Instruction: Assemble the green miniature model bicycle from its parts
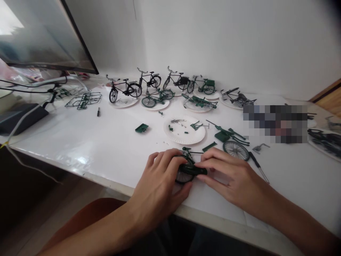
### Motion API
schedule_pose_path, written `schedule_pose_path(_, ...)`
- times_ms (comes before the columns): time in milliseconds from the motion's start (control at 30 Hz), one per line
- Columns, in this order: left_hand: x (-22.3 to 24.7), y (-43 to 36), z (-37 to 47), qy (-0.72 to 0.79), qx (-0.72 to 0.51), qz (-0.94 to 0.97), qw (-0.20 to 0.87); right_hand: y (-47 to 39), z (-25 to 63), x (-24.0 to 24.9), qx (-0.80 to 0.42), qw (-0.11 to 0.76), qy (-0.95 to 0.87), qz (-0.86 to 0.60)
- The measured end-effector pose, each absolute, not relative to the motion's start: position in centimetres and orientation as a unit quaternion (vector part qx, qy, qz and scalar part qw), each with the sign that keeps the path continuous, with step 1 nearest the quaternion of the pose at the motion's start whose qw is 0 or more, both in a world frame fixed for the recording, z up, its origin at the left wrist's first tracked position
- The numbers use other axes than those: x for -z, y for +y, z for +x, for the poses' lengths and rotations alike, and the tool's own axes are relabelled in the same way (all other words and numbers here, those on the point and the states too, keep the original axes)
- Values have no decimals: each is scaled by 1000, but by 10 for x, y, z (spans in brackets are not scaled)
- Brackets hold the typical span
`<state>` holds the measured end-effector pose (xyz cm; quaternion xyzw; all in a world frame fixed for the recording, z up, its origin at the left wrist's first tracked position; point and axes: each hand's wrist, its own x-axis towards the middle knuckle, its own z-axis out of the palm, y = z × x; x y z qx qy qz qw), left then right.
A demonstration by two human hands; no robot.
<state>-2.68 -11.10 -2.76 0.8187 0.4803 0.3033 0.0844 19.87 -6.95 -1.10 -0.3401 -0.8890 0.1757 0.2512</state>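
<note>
Near the front edge of the white table, my left hand (162,174) is closed around a partly built dark green model bicycle (183,177). Its spoked wheel shows between thumb and fingers, and its saddle rises behind them. My right hand (229,172) pinches a dark green curved piece (199,171) against the wheel; whether it is joined there I cannot tell. Just beyond my fingers lies a flat green strip (209,146). A loose spoked wheel (236,150) and a green box-shaped part (222,136) lie past my right hand, with a screwdriver (255,160) beside it.
A paper plate (174,135) holds small parts. Several model bicycles stand or lie on plates along the wall, including a black one (125,88). A green tray-like part (141,128), parts frames (84,99) and a small dark tool (98,112) lie left. A monitor (50,32) overhangs the left side.
</note>
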Motion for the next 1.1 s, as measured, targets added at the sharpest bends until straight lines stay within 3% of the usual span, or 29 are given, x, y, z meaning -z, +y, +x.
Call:
schedule_pose_path(433, 31, -110, -28, 472, -319, 812, 125, -67, 195, 12, -286, 265, -839, -380)
schedule_pose_path(800, 29, -108, -30, 464, -334, 808, 146, -67, 192, 14, -289, 279, -832, -384)
schedule_pose_path(1100, 32, -108, -32, 474, -312, 817, 104, -67, 192, 16, -295, 271, -828, -393)
